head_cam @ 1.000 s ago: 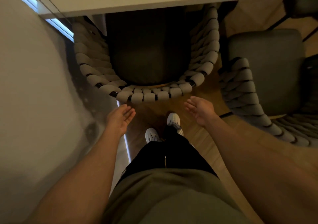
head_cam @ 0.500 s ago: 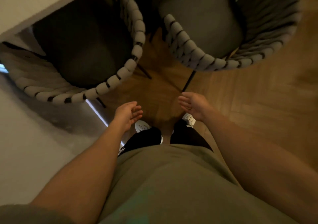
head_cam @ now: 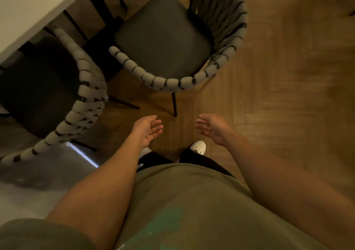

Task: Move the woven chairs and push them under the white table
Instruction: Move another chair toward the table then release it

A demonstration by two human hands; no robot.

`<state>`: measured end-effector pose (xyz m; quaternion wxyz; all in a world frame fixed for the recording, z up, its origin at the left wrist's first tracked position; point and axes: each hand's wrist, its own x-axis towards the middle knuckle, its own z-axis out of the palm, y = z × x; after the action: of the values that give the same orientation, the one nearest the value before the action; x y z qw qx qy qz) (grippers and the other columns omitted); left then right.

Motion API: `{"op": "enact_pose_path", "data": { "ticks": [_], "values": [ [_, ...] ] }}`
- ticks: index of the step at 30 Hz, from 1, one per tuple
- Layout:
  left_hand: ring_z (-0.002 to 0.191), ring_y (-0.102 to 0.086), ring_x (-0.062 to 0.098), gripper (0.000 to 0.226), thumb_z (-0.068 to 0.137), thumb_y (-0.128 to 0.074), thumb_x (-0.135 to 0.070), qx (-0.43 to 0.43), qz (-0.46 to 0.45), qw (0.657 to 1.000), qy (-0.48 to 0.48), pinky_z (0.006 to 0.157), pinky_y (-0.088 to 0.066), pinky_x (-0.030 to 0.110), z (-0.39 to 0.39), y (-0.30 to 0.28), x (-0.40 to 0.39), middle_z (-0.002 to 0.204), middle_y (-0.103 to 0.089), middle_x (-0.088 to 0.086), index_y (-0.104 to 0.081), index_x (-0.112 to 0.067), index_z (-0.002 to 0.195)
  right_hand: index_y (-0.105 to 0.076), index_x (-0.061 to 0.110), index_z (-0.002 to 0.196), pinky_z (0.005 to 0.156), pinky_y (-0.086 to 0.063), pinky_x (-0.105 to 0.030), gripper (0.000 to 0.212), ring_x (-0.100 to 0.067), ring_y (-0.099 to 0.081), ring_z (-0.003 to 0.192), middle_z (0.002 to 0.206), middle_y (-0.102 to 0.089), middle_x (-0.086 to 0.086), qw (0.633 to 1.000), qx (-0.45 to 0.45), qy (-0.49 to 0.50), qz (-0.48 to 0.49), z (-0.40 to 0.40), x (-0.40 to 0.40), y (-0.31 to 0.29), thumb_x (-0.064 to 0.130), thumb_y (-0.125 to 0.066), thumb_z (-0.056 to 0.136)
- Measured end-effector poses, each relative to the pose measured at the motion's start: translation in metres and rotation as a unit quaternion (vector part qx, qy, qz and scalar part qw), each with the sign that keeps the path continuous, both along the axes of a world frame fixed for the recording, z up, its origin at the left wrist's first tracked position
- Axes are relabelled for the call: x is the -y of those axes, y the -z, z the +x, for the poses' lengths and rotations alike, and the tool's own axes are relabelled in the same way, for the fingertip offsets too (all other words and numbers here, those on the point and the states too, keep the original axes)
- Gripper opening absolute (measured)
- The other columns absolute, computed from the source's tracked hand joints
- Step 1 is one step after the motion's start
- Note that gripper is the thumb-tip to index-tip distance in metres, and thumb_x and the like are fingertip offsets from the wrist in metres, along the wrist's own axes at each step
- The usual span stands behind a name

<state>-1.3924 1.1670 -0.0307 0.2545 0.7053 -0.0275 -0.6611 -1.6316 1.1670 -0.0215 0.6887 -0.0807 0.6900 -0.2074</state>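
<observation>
Two woven chairs with grey rope backs and dark seats stand by the white table [head_cam: 28, 6]. The left chair [head_cam: 84, 100] sits partly under the table edge at the left. The second chair [head_cam: 163, 38] stands in the middle, its whole seat in view outside the table edge, its curved back toward me. My left hand [head_cam: 148, 128] and my right hand [head_cam: 213, 127] hover over the floor just short of that chair's back, palms facing each other, fingers relaxed, holding nothing and touching nothing.
Herringbone wood floor [head_cam: 278, 96] spreads to the right. A pale wall with a lit strip [head_cam: 82, 153] along its base lies at the lower left. My white shoes [head_cam: 197, 147] stand below the hands. Black chair legs [head_cam: 173, 103] reach toward my feet.
The view has swung right, from the left chair to the second chair, which is now in front of me. Both hands stay empty and have spread slightly apart.
</observation>
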Motion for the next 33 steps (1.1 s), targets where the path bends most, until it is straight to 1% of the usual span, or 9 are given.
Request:
{"op": "enact_pose_path", "data": {
  "ticks": [3, 7, 11, 14, 17, 23, 28, 31, 33],
  "values": [
    [0.098, -0.066, 0.025, 0.021, 0.101, -0.055, -0.017, -0.006, -0.003, 1.0, 0.014, 0.076, -0.055, 0.035, -0.044, 0.001, 0.019, 0.107, -0.067, 0.009, -0.059, -0.013, 0.122, -0.063, 0.01, 0.119, 0.08, -0.054, -0.033, 0.025, -0.017, -0.071, 0.085, 0.103, -0.073, -0.005, 1.0, -0.006, 0.008, -0.002, -0.034, 0.012, -0.001, 0.022, -0.06, 0.097],
    [0.094, -0.067, 0.025, 0.023, 0.1, -0.057, -0.017, -0.028, 0.003, 0.999, 0.017, 0.072, -0.054, 0.034, -0.088, 0.003, 0.047, 0.103, -0.068, 0.008, -0.06, -0.013, 0.122, -0.063, 0.012, 0.11, 0.078, -0.052, -0.032, 0.015, -0.017, -0.069, 0.082, 0.099, -0.071, -0.004, 1.0, -0.011, 0.019, -0.007, -0.066, 0.035, -0.003, 0.021, -0.057, 0.099],
    [0.1, -0.067, 0.027, 0.028, 0.1, -0.056, -0.017, -0.047, 0.011, 0.999, 0.006, 0.073, -0.055, 0.035, -0.116, 0.008, 0.077, 0.11, -0.068, 0.01, -0.059, -0.011, 0.128, -0.065, 0.013, 0.104, 0.08, -0.053, -0.033, 0.012, -0.018, -0.069, 0.084, 0.102, -0.071, -0.006, 1.0, -0.021, 0.014, -0.007, -0.091, 0.07, 0.0, 0.021, -0.057, 0.099],
    [0.101, -0.068, 0.027, 0.035, 0.1, -0.056, -0.02, -0.061, 0.024, 0.998, -0.011, 0.072, -0.056, 0.036, -0.131, 0.014, 0.102, 0.113, -0.069, 0.01, -0.058, -0.011, 0.134, -0.066, 0.012, 0.109, 0.082, -0.054, -0.035, 0.017, -0.018, -0.071, 0.089, 0.104, -0.073, -0.006, 0.999, -0.031, 0.001, -0.011, -0.11, 0.108, 0.001, 0.023, -0.059, 0.098],
    [0.099, -0.067, 0.028, 0.035, 0.101, -0.055, -0.026, -0.071, 0.044, 0.995, -0.057, 0.073, -0.056, 0.038, -0.146, 0.021, 0.13, 0.111, -0.067, 0.011, -0.057, -0.008, 0.13, -0.065, 0.012, 0.114, 0.085, -0.054, -0.036, 0.019, -0.019, -0.071, 0.089, 0.103, -0.072, -0.006, 0.999, -0.035, -0.015, -0.011, -0.124, 0.15, 0.004, 0.022, -0.057, 0.099],
    [0.107, -0.064, 0.038, 0.035, 0.098, -0.059, -0.038, -0.13, 0.14, 0.964, -0.186, 0.09, -0.055, 0.045, -0.157, 0.034, 0.161, 0.115, -0.063, 0.02, -0.056, -0.006, 0.112, -0.061, 0.011, 0.126, 0.08, -0.057, -0.033, 0.029, -0.02, -0.07, 0.099, 0.116, -0.07, -0.008, 0.996, -0.043, -0.072, 0.011, -0.135, 0.221, 0.007, 0.023, -0.056, 0.1],
    [0.097, -0.061, 0.041, 0.041, 0.099, -0.059, -0.036, -0.158, 0.176, 0.928, -0.287, 0.094, -0.054, 0.048, -0.171, 0.041, 0.183, 0.111, -0.061, 0.025, -0.052, -0.003, 0.121, -0.059, 0.009, 0.131, 0.082, -0.057, -0.033, 0.034, -0.022, -0.069, 0.1, 0.12, -0.068, -0.01, 0.993, -0.063, -0.089, 0.034, -0.143, 0.264, 0.01, 0.022, -0.056, 0.101],
    [0.113, -0.058, 0.042, 0.039, 0.1, -0.057, -0.036, -0.167, 0.184, 0.904, -0.347, 0.098, -0.051, 0.049, -0.179, 0.046, 0.19, 0.117, -0.058, 0.024, -0.053, -0.001, 0.117, -0.054, 0.007, 0.139, 0.081, -0.057, -0.033, 0.043, -0.024, -0.069, 0.102, 0.126, -0.065, -0.012, 0.991, -0.07, -0.102, 0.042, -0.144, 0.283, 0.012, 0.023, -0.058, 0.099],
    [0.12, -0.056, 0.041, 0.039, 0.1, -0.057, -0.036, -0.164, 0.179, 0.894, -0.375, 0.099, -0.05, 0.051, -0.184, 0.049, 0.193, 0.118, -0.058, 0.024, -0.055, -0.003, 0.12, -0.051, 0.007, 0.14, 0.087, -0.057, -0.036, 0.044, -0.027, -0.067, 0.106, 0.129, -0.061, -0.013, 0.989, -0.086, -0.108, 0.046, -0.145, 0.296, 0.015, 0.022, -0.059, 0.099]
  ]
}}
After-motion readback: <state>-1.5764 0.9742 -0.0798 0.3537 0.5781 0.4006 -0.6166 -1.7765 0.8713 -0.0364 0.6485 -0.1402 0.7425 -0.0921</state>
